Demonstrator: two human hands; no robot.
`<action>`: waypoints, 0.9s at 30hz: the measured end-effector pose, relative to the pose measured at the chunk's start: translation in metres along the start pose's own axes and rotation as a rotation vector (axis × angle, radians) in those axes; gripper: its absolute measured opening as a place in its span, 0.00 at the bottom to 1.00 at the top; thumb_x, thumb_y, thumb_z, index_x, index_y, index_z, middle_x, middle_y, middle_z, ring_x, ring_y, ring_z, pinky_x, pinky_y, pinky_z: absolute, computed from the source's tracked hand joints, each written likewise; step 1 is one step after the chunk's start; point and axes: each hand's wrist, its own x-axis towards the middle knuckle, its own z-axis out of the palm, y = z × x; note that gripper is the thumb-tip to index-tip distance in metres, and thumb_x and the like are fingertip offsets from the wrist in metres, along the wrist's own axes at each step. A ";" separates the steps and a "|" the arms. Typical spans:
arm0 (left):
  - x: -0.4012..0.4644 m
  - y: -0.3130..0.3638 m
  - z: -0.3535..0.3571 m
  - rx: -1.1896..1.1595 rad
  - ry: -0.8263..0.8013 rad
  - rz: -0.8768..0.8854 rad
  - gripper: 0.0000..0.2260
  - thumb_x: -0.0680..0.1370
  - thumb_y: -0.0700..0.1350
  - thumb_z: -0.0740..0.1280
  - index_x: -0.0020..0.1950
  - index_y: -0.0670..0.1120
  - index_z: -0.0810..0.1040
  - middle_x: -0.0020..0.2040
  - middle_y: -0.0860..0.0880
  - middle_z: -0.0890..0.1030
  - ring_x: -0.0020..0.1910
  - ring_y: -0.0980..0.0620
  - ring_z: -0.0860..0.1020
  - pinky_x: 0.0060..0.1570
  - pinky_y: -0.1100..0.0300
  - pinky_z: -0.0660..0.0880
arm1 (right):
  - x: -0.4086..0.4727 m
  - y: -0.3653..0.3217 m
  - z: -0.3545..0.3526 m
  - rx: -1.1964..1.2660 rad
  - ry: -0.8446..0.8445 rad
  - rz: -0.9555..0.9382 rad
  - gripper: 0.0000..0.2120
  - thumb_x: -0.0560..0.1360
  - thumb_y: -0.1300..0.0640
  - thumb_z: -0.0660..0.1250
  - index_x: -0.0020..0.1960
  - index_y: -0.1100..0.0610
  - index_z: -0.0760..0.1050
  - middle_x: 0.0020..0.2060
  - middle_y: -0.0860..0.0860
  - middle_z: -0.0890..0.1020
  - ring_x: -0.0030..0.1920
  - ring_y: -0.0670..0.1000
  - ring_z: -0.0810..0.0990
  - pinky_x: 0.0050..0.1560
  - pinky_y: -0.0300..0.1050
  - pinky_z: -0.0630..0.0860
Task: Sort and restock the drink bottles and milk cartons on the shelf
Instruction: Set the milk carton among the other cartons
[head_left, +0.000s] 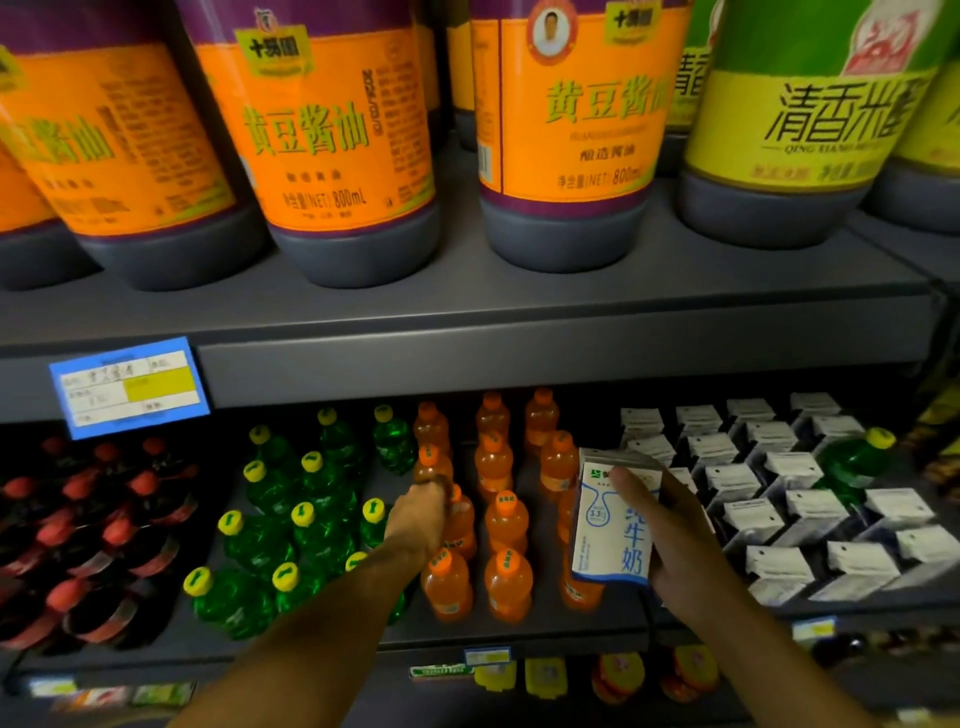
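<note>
Because the shelf (519, 636) is sorted by kind, the right hand (670, 540) grips a white-and-blue milk carton (615, 519) upright, thumb across its face, above the orange bottles (506, 525), probably bound for the carton rows (779, 493) just right. The left hand (423, 512) reaches among the orange bottles, seemingly around one; its fingers are hidden, so its hold is unclear. One green bottle (852, 460) lies stray on the cartons.

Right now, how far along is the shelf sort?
Mostly done: red-capped bottles, green bottles and orange bottles stand grouped in blocks, with milk cartons in rows on the right. In hand: the right hand grips a milk carton above the orange block; the left hand reaches among the orange bottles. Left: seat that carton, and move the stray green bottle lying among the cartons.
</note>
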 end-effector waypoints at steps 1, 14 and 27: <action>0.000 0.002 0.001 -0.004 -0.003 0.003 0.14 0.79 0.54 0.65 0.57 0.46 0.74 0.57 0.43 0.80 0.56 0.41 0.79 0.53 0.52 0.74 | 0.000 0.000 0.000 -0.001 0.006 -0.001 0.20 0.59 0.47 0.77 0.50 0.49 0.82 0.48 0.55 0.87 0.47 0.55 0.86 0.36 0.45 0.82; -0.026 0.031 -0.018 -0.433 0.146 0.031 0.22 0.77 0.39 0.65 0.70 0.50 0.69 0.59 0.47 0.79 0.56 0.45 0.80 0.56 0.52 0.78 | -0.010 0.000 -0.012 0.020 0.005 0.014 0.26 0.72 0.44 0.63 0.69 0.44 0.71 0.61 0.53 0.82 0.60 0.58 0.80 0.59 0.62 0.77; -0.072 0.149 -0.034 -1.057 -0.305 0.430 0.13 0.81 0.30 0.56 0.63 0.37 0.74 0.55 0.43 0.79 0.43 0.60 0.81 0.46 0.67 0.76 | -0.064 -0.032 -0.055 0.023 0.323 0.022 0.24 0.77 0.44 0.60 0.71 0.48 0.69 0.61 0.55 0.81 0.58 0.57 0.81 0.60 0.64 0.76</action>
